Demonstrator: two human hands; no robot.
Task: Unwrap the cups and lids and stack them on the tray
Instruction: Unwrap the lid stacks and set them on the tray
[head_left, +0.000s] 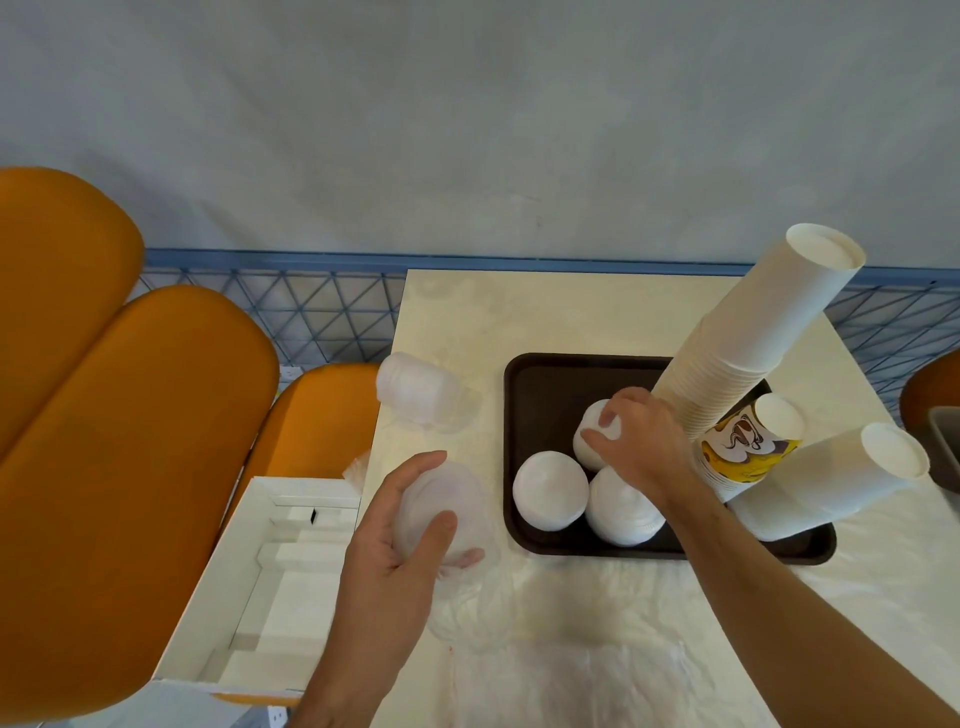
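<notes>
Cup stacks (737, 358) and three lid stacks (550, 491) are already set on the tray (535, 379). One lid stack is grasped by the right hand (639, 441) at the tray's middle. A wrapped stack (441, 512) is gripped by the left hand (395, 540) near the bench's (571, 306) left edge; another sleeve (421, 395) is left unopened.

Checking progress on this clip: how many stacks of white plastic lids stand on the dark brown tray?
3. One under the right hand, one at the tray's front left, one beside it. More may hide behind the paper cup stacks.
</notes>
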